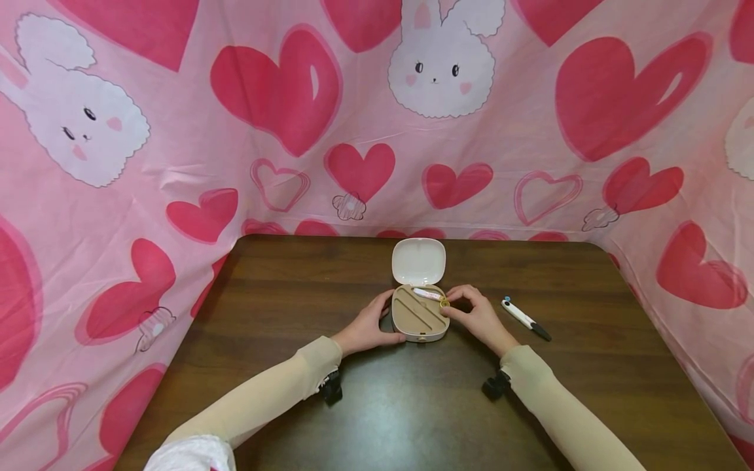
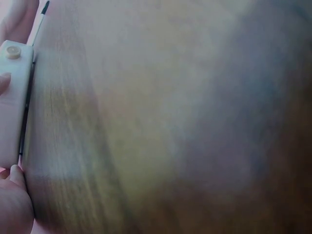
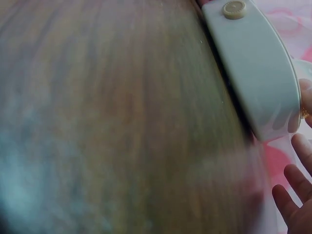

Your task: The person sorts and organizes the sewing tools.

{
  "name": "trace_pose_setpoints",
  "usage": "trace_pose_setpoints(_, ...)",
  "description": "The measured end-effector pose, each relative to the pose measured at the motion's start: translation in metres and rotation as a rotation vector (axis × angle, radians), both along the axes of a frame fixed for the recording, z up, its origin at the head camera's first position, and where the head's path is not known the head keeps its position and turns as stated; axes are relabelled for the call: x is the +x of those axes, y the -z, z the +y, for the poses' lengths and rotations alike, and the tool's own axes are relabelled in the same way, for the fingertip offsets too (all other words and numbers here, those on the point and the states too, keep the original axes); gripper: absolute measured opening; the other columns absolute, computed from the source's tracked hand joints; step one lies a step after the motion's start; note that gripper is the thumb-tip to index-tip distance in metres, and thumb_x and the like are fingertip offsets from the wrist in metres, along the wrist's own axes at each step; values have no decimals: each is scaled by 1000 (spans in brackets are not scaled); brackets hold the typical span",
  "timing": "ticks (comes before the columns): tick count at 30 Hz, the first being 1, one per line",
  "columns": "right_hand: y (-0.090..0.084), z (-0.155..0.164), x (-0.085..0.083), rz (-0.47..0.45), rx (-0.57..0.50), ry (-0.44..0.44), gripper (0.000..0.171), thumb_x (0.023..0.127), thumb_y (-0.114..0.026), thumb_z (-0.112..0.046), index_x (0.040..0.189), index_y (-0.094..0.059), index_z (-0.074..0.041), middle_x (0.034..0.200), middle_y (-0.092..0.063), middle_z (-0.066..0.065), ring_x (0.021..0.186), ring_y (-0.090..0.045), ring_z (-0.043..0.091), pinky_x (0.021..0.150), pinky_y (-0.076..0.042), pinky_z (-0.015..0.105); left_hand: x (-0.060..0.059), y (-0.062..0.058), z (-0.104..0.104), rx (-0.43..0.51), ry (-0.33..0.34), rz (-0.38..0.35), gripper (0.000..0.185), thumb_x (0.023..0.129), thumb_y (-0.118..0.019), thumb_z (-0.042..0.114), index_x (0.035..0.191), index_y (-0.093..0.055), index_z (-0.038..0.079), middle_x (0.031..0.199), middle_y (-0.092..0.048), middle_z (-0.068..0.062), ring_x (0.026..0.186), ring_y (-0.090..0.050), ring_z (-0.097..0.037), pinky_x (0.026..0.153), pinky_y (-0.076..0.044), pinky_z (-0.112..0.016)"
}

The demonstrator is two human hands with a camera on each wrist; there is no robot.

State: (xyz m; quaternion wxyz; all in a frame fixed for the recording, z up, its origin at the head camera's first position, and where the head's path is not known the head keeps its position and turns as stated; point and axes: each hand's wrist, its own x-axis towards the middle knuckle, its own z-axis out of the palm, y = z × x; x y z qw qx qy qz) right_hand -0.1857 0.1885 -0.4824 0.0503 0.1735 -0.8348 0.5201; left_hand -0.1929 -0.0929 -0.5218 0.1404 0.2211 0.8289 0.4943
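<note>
A small cream case lies open in the middle of the dark wooden table, its lid tipped up at the back. The base holds a tan insert with slanted slots. My left hand grips the case's left side, thumb at the front. My right hand pinches the gold end of a small pink-and-white tool lying in the upper slot. The left wrist view shows the case's cream side and a fingertip. In the right wrist view the case and my fingers appear blurred.
A white tool with a black tip lies on the table right of my right hand. A pink cloth with hearts and bunnies hangs around the table on three sides.
</note>
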Motion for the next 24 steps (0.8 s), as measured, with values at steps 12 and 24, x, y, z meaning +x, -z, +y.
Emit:
trace_pose_setpoints(12,11,-5,-4,-10,17,11,20,86,-82,1,101,-71,7,118,-65,25,113,-59,37,101,-50,51,0,1,-1,1,5,-1,103,82,-89,23,162,-26,8,164,-33,-12,149,-40,-23,121,-37,-34)
trace_pose_setpoints(24,31,0,-16,-5,50,-20,22,88,-81,-1,106,-69,4,120,-65,22,114,-56,36,99,-48,57,0,0,-1,12,6,-1,104,81,-90,21,162,-26,7,164,-33,-13,149,-39,-24,121,-38,-35)
